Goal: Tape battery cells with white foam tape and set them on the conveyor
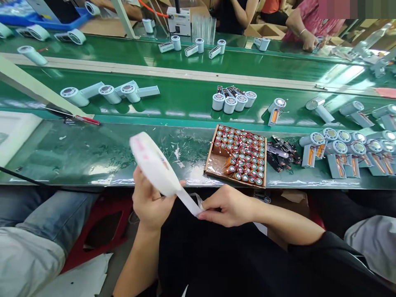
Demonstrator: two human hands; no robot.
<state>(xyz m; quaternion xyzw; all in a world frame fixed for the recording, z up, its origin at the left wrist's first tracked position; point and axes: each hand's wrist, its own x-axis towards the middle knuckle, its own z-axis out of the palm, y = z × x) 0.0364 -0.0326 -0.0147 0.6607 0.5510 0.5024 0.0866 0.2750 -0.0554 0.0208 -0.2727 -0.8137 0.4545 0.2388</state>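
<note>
Left hand: the left hand [153, 202] is closed around the lower part of a ring-shaped roll of white tape [148, 161], which stands tilted on edge above the palm.
Right hand: the right hand [227, 206] pinches the end of the flat white strip [189, 202] between thumb and fingers.
White strip: runs from the bottom of the roll down to the right hand, bridging the gap between both hands.
Tabletop: the glossy dark-green tabletop [114, 161] lies just beyond both hands.
Cell box: ahead of the right hand, a shallow brown cardboard box [265, 165] holds rows of orange-brown cylindrical cells [247, 156] with green ends and red and black wires; its near left part is bare.
Circuit boards: right of that box, a heap of narrow dark boards [280, 154].
Housings: farther right of the right hand, clustered pale-blue cylindrical housings with handles [340, 148], some showing orange strips inside.
Red-handled tool: a thin tool with a red handle [88, 120], well ahead and left of the left hand.
Green belt: beyond the tabletop, a shiny green belt [185, 103] carries more pale-blue housings.
</note>
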